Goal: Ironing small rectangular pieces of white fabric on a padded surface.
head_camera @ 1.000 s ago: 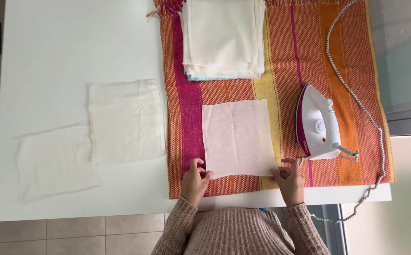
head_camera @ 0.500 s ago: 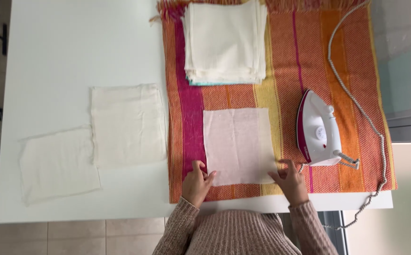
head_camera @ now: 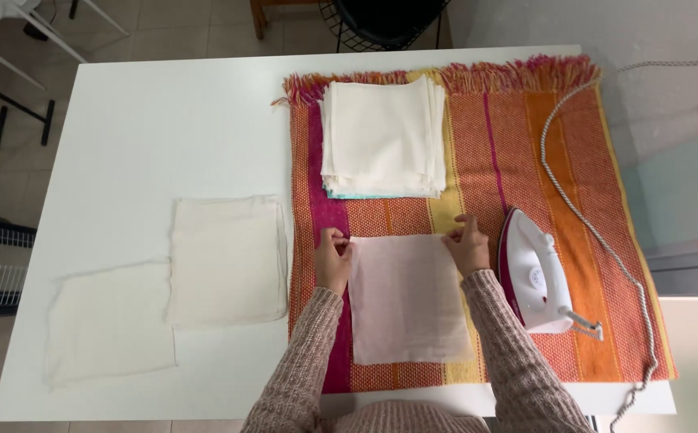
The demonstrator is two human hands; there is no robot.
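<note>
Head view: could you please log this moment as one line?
left hand: far left corner of pink cloth | right hand: far right corner | cloth: flat on striped mat | iron: right

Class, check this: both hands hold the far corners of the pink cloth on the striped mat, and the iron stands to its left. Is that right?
Not quite. The head view shows the iron to the right of the pink cloth, beside the right hand. The left hand and striped mat are as stated.

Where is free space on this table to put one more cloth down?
Bare white table lies left of the striped mat and beyond the two flat cloths. It is crowded around the hands: the folded stack, pink cloth and iron.
</note>
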